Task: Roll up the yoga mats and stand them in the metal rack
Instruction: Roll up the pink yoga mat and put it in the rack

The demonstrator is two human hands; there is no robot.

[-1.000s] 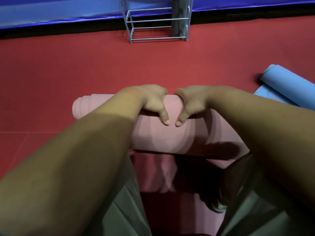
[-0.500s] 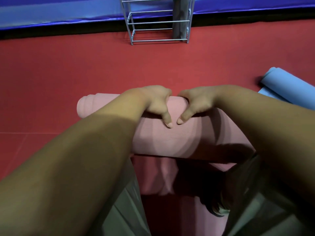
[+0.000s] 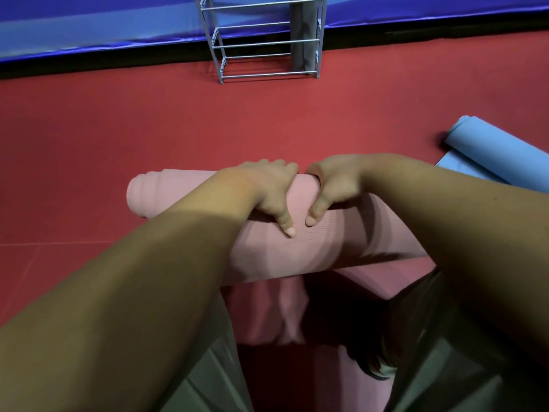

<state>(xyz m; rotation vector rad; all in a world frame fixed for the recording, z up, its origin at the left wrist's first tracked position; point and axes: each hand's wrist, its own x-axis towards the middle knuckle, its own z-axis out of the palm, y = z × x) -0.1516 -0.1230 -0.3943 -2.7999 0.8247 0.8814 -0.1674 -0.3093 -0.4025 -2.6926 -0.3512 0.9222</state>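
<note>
Flat tail of pink yoga mat [image 3: 267, 310] not yet rolled, lying on floor between knees; rolling likely mostly done, short stretch left

Pink roll [image 3: 297, 254] on red floor [image 3: 118, 129] just ahead, long axis left-right, left end angled slightly away

Left hand [image 3: 267, 188], right hand [image 3: 335, 182] side by side mid-roll, both grasping it: fingers curled over top, thumbs on near face

Blue yoga mat [image 3: 499, 150] at right, partly rolled, untouched

Metal rack [image 3: 267, 46] far ahead; grey upright [image 3: 301, 40] there, cannot tell if mat; standing step not yet done

text: none legible | labels: none | numbers: none
</note>
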